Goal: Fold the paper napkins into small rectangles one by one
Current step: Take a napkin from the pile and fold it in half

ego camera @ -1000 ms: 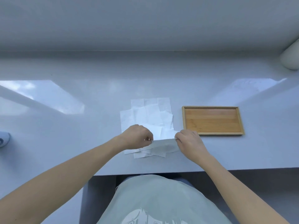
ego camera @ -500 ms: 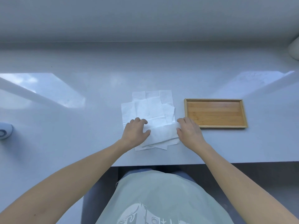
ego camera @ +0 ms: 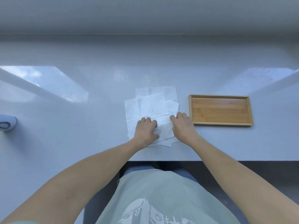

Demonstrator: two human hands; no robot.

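Left of the wooden tray (ego camera: 220, 109), the left hand (ego camera: 146, 130) and right hand (ego camera: 182, 126) press flat, fingers open, on the folded napkin (ego camera: 165, 129), gripping nothing.

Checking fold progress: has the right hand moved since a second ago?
Yes. The right hand has gone from pinching the napkin's near edge to lying flat farther back, level with the wooden tray's near rim.

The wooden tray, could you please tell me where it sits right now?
In the head view, the wooden tray lies flat on the white table, right of the napkins, just beyond the right hand.
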